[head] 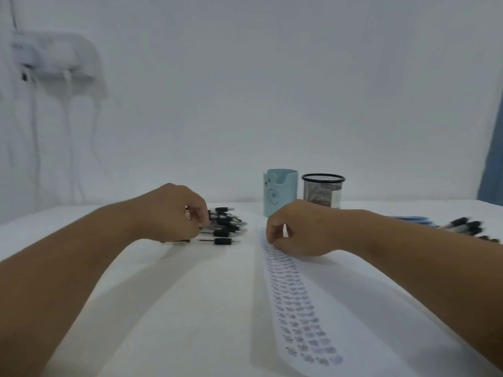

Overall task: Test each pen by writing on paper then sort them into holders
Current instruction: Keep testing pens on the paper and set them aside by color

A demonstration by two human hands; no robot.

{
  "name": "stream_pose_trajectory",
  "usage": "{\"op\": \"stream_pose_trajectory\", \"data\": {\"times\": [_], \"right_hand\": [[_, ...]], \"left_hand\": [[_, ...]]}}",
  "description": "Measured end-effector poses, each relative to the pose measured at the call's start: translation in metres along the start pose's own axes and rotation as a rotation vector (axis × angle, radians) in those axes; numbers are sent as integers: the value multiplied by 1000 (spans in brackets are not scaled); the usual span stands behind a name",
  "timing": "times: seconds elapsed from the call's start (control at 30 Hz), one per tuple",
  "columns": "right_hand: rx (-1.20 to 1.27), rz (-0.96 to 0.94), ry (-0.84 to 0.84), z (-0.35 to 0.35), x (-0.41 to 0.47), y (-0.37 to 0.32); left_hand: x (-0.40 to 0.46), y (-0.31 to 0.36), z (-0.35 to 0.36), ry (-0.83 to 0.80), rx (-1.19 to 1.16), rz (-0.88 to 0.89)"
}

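A pile of pens (226,225) with black grips lies on the white table left of centre. My left hand (174,213) is on the pile's left end, fingers curled, and seems to pinch one pen there. A white paper sheet (367,308) with a long column of bluish scribbles (296,295) runs from the middle toward me. At the sheet's far end rests my right hand (296,229), fingers curled, thumb near forefinger, with nothing visible in it. Behind it stand a light blue holder (280,191) and a black mesh holder (322,191).
More pens (465,227) lie at the right edge of the table beside a flat blue thing (413,219). A white wall fixture (54,58) with hanging cables is at the far left. A blue curtain (490,159) hangs at the right.
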State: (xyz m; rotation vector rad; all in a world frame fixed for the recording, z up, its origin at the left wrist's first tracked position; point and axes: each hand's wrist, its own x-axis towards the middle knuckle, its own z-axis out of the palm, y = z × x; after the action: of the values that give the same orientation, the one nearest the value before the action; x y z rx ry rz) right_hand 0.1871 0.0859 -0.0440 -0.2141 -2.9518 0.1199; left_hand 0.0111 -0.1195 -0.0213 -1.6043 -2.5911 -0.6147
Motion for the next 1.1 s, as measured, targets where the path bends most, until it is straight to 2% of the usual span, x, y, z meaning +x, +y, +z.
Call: {"op": "stream_pose_trajectory", "data": {"times": [0.23, 0.47, 0.57, 0.63, 0.77, 0.87, 1.1], "right_hand": [[119, -61, 189, 26, -4, 8], [160, -33, 177, 28, -10, 11], [200, -3, 171, 27, -14, 12], [214, 19, 168, 26, -16, 13], [223, 47, 145, 26, -18, 13], [232, 60, 140, 24, -20, 13], [245, 69, 138, 24, -21, 12]], "left_hand": [[9, -18, 9, -117, 113, -2], [9, -25, 7, -124, 211, -119], [7, -29, 6, -86, 138, -86], [6, -26, 6, 11, -95, -44], [7, -8, 6, 301, -826, -24], [11, 4, 5, 387, -1300, -27], [15, 24, 6, 388, -1746, -66]]}}
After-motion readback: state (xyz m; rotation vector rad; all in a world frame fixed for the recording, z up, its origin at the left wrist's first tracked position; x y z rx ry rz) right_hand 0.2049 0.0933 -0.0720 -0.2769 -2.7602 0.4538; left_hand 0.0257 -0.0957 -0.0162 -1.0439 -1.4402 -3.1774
